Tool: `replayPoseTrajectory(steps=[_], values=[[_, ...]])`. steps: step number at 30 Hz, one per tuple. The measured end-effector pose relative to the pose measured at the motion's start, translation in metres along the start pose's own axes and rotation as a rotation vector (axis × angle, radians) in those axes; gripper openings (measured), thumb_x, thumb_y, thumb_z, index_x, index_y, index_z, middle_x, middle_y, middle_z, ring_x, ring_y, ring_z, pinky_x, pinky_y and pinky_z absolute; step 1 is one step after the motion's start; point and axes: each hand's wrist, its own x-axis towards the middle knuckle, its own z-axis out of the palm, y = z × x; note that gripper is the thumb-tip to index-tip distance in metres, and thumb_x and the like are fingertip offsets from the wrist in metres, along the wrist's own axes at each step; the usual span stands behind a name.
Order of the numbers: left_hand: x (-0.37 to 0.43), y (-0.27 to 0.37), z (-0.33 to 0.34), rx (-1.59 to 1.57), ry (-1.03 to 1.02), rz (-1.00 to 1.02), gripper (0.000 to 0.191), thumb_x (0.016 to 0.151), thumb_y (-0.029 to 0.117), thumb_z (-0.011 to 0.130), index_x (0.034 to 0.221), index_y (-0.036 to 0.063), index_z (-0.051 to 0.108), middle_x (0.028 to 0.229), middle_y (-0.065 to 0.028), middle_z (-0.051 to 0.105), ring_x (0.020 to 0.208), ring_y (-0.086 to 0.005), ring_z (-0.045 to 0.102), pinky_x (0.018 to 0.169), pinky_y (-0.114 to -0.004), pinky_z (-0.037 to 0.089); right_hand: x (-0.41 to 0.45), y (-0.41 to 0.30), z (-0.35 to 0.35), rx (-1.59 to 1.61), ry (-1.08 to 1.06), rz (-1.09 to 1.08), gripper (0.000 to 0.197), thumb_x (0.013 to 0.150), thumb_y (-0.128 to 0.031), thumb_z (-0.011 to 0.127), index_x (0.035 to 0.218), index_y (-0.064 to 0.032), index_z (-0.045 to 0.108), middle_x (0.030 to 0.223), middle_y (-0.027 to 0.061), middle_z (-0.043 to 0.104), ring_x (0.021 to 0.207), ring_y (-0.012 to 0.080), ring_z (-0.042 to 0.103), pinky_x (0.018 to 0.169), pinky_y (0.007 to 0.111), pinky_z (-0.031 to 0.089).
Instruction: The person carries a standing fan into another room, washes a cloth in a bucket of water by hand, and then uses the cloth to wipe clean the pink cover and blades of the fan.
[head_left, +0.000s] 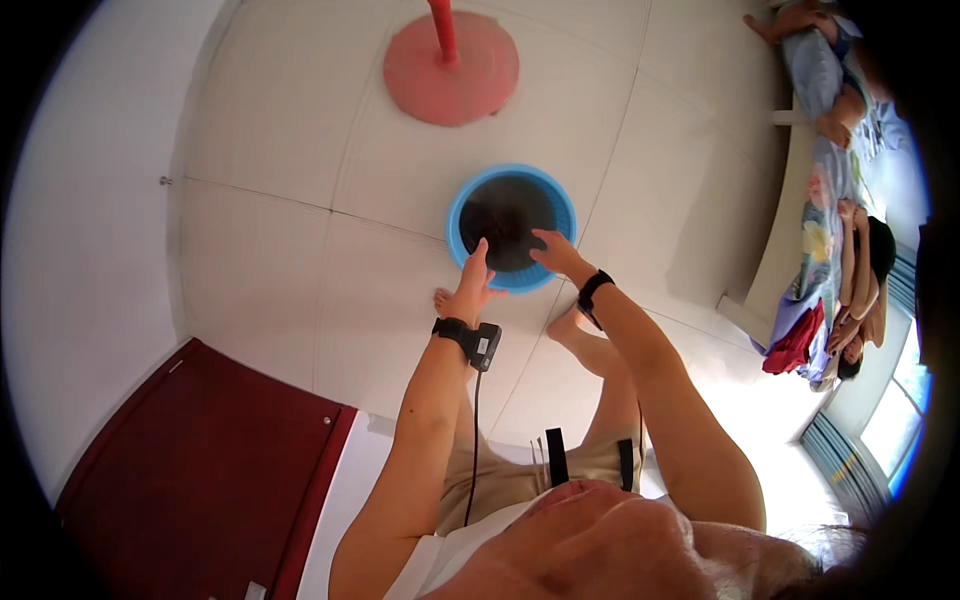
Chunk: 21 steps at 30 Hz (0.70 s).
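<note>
A round blue plastic basin (456, 217) stands on the tiled floor in front of my feet. Inside it is something dark, perhaps murky water with dark cloth; I cannot tell which. My left hand (472, 281) hovers at the near left part of the rim, fingers apart, with nothing held. Over the near right side of the basin is my right hand (556, 253), its fingers spread and curved, also without anything in it. Whether either hand touches the rim is unclear. A black strap with a small cabled device (486, 346) sits on my left wrist, and a black band (595, 291) on the right.
Beyond the basin stands a red round base with a pole (444, 37). At the right, people rest on a bed (780, 217) with patterned bedding and a red cloth (796, 346). A dark red door (202, 465) is at the lower left, beside a white wall (97, 210).
</note>
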Motion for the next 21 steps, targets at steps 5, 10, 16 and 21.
replayPoseTrajectory(steps=[5,10,16,21], values=[[0.111,-0.046,0.002,-0.117,0.101,-0.026,0.094,0.086,0.062,0.062,0.156,0.0195,0.015,0.161,-0.0043,0.011,0.142,-0.0370,0.019,0.100,-0.078,0.027,0.084,0.077,0.061,0.016,0.148,0.089,0.066,0.083,-0.031,0.069,0.144,-0.0191,0.047,0.146,0.0223,0.044,0.133,0.0404,0.043,0.108,0.045,0.041],[0.210,-0.047,-0.056,-0.242,0.277,0.053,0.098,0.086,0.064,0.060,0.157,0.0202,0.008,0.162,-0.0079,0.012,0.143,-0.0416,0.023,0.101,-0.078,0.025,0.142,0.041,0.095,-0.182,0.238,-0.067,0.071,0.081,-0.037,0.072,0.146,-0.0339,0.043,0.151,0.0189,0.036,0.132,0.0413,0.044,0.106,0.055,0.041],[0.274,-0.077,-0.024,-0.444,0.493,0.381,0.078,0.090,0.053,0.062,0.150,0.0111,0.032,0.146,-0.0111,0.045,0.129,-0.0315,0.047,0.103,-0.051,0.042,0.178,0.070,0.120,-0.260,0.082,-0.156,0.060,0.082,-0.042,0.071,0.135,-0.0225,0.050,0.143,0.0187,0.042,0.121,0.0417,0.052,0.095,0.059,0.048],[0.288,-0.066,0.013,-0.527,0.585,0.635,0.076,0.082,0.033,0.080,0.133,-0.0099,0.044,0.130,-0.0190,0.056,0.113,-0.0292,0.057,0.096,-0.038,0.047,0.203,0.078,0.106,-0.200,0.081,-0.007,0.065,0.083,-0.042,0.068,0.134,-0.0071,0.048,0.129,0.0206,0.059,0.116,0.0420,0.059,0.094,0.052,0.049]])
